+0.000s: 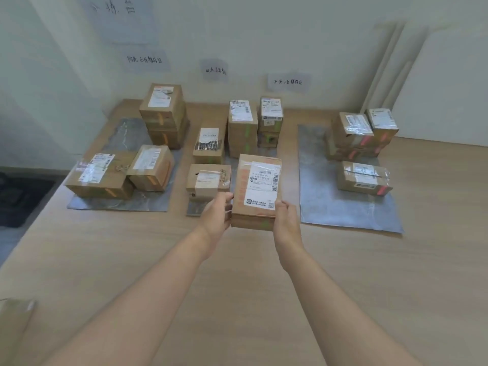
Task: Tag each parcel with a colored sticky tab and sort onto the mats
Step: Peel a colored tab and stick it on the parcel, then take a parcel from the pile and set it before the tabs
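A cardboard parcel (257, 191) with a white shipping label and a green tab on its near side is over the front of the middle mat (194, 208). My left hand (217, 213) grips its near left corner. At the near right corner my right hand (285, 220) holds it. Several parcels with green tabs stand on the middle mat behind it. The left mat (116, 141) carries parcels with orange tabs. Parcels with red tabs sit on the right mat (330, 196).
Three paper signs hang on the wall above the mats. Another cardboard parcel (13, 320) lies at the table's near left edge. A dark mat (18, 199) lies on the floor to the left.
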Tool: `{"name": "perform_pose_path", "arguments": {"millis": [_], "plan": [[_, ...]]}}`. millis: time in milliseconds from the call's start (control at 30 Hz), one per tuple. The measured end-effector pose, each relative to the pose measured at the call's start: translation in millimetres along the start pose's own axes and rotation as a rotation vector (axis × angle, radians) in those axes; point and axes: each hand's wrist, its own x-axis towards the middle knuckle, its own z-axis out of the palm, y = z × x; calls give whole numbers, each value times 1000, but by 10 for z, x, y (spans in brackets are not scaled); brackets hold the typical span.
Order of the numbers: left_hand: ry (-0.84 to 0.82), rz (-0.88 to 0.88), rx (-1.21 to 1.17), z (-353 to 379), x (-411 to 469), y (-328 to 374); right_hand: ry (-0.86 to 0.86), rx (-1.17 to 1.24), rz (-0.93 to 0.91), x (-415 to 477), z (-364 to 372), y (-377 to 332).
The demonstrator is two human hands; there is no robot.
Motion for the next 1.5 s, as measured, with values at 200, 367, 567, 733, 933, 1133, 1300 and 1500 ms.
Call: {"name": "perform_pose_path", "arguments": {"millis": [200,367,567,733,933,1133,1300,1500], "plan": [[23,-89,24,-21,570,-146,-40,-36,61,494,157,65],[23,-183,36,-22,1011,-222,-29,-66,111,871,349,114],[35,-232,-7,31,1431,-357,-58,-81,167,1247,475,236],[45,-185,-42,6,1568,-401,-84,-85,158,1375,537,291],[69,-181,-10,-138,1443,-418,69,-80,81,1168,456,223],[100,-157,-5,-402,980,-394,88,-56,-48,640,439,181],[129,-70,-26,-798,428,-379,23,-45,-171,73,586,161],[164,-6,-84,-1556,-295,-416,-88,-83,-209,-770,1044,146]]}}
